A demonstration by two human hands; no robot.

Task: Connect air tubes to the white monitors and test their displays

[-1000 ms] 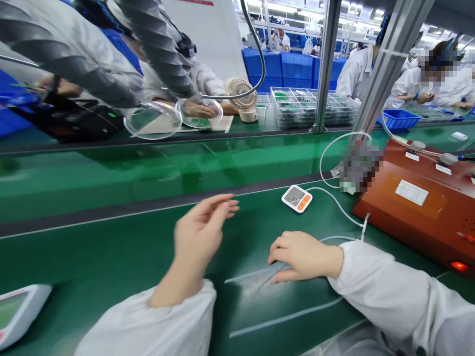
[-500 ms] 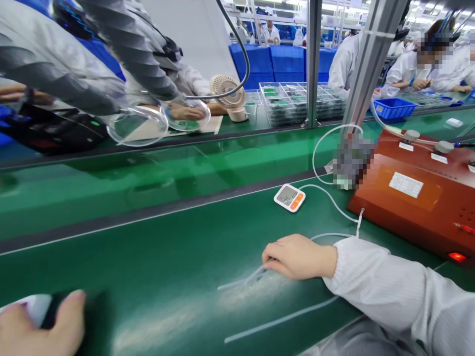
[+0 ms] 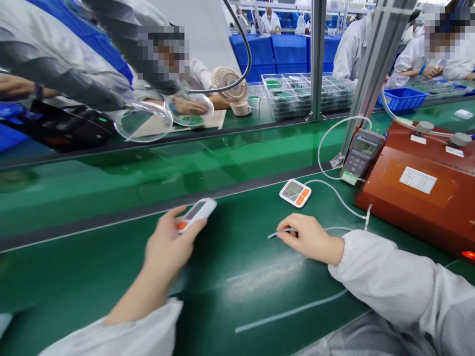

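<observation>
Left hand (image 3: 166, 247) moved from lower left toward mid-bench, now gripping white device (image 3: 200, 213), raised, orange button showing. Right hand (image 3: 308, 238) shifted up, fingers pinching thin tube (image 3: 273, 235) near its free end. Display unit (image 3: 295, 193) lies on green bench (image 3: 208, 306), just beyond right hand. Clear divided trays (image 3: 291, 110), stacked across the way, green pieces in compartments. Blue basket (image 3: 403, 102) right of them, contents unclear. Gray meter (image 3: 361, 154) beside red-brown box (image 3: 423, 198).
</observation>
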